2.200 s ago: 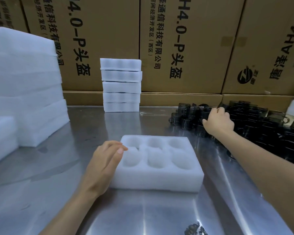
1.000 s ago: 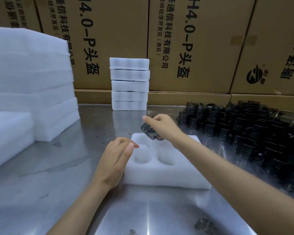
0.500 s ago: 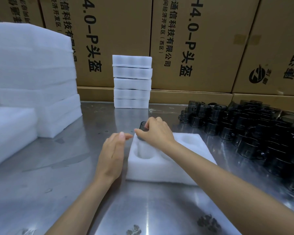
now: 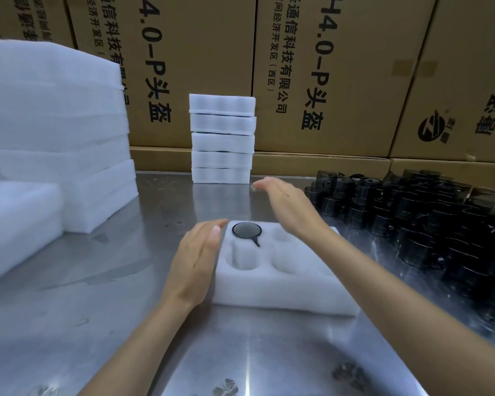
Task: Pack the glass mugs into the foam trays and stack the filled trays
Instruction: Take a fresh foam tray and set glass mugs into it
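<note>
The shiny tabletop (image 4: 97, 281) holds a big heap of dark glass mugs (image 4: 429, 224) on the right. At the back stands a stack of foam trays (image 4: 222, 138). Near the person lies one foam tray (image 4: 283, 284), soft and light. One mug (image 4: 246, 230) sits in its far left hole. The left hand (image 4: 196, 255) rests flat against the tray's left side, fingers straight. The right hand (image 4: 286, 207) floats above, fingers loose, holding nothing. Glass is hard, slippery and can break, so take each mug around its body or handle.
</note>
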The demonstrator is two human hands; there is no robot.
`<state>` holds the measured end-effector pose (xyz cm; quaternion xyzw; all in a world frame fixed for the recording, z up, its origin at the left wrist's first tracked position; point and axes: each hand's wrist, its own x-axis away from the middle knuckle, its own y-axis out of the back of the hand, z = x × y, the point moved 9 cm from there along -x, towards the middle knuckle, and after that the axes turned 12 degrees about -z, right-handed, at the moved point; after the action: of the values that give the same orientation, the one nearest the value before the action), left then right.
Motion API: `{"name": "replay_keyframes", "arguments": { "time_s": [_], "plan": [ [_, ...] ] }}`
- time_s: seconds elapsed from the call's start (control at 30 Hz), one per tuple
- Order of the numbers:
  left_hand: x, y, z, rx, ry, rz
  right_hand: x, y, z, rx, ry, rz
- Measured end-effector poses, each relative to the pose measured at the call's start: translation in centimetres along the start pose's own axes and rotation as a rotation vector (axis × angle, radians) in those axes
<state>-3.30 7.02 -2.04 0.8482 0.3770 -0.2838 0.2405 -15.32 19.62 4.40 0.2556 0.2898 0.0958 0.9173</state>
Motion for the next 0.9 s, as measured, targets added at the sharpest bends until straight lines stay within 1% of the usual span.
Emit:
{"name": "replay_keyframes", "arguments": {
  "time_s": [0.07,0.17,0.23,0.3,0.47,0.53,0.6,0.63,0.7,0.73,0.8,0.9],
  "plan": [
    [0.2,-0.6,-0.2,-0.017,-0.007,0.062,0.8,0.2,-0.2,0.027,0.085,0.086],
    [0.8,-1.7,-0.4,-0.085,-0.038,0.182,3.0,-1.6,-1.6,0.189,0.212,0.286],
    [1.3,-2.6,-0.1,-0.156,-0.038,0.279,4.5,-3.2,-2.8,0.292,0.243,0.414],
    [1.4,-2.9,0.6,-0.196,0.012,0.324,5.2,-4.1,-3.6,0.39,0.24,0.497],
    [1.1,-2.7,0.5,-0.249,0.011,0.298,5.2,-4.4,-3.3,0.438,0.246,0.527],
    [1.5,-2.8,0.7,-0.218,0.046,0.313,5.2,-4.3,-3.3,0.446,0.248,0.524],
    [1.8,-3.1,0.9,-0.117,0.095,0.323,5.2,-4.0,-3.3,0.384,0.226,0.487],
    [1.8,-3.0,0.9,-0.067,0.105,0.312,5.0,-3.6,-3.2,0.306,0.201,0.438],
    [1.7,-2.5,0.9,0.014,0.115,0.254,4.3,-1.8,-2.9,0.125,0.153,0.271],
    [1.5,-2.1,1.0,0.043,0.121,0.219,3.8,-0.6,-2.9,0.074,0.143,0.173],
    [1.1,-1.6,1.1,0.075,0.132,0.18,2.8,2.0,-3.5,0.063,0.119,-0.008],
    [0.8,-1.4,1.0,0.113,0.136,0.166,1.2,6.5,-6.1,0.128,0.019,-0.218]
  ]
}}
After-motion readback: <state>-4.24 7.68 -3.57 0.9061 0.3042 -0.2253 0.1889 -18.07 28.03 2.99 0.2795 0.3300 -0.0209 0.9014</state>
